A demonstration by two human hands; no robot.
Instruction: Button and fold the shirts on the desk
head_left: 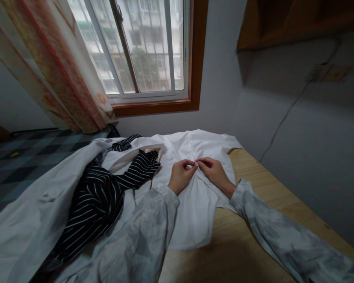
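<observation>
A white shirt [194,224] lies spread on a wooden table [253,173], its front edge draping toward me. My left hand [181,175] and my right hand [214,173] meet at the middle of the shirt, thumbs and fingertips pinching the cloth along its front strip. Folds fan out from the pinched spot, which is lifted slightly. Whether a button sits between the fingertips is too small to make out. Left of my left hand lies a black garment with white stripes [97,192], bunched up and partly covered by white cloth [47,200].
A bed with a dark checked cover [41,153] stands at the left, beneath a patterned curtain [61,70]. Behind the table is a window with a brown wooden frame [194,59]. A cable [283,120] hangs down the right wall from a socket [318,74], below a wooden shelf [271,37].
</observation>
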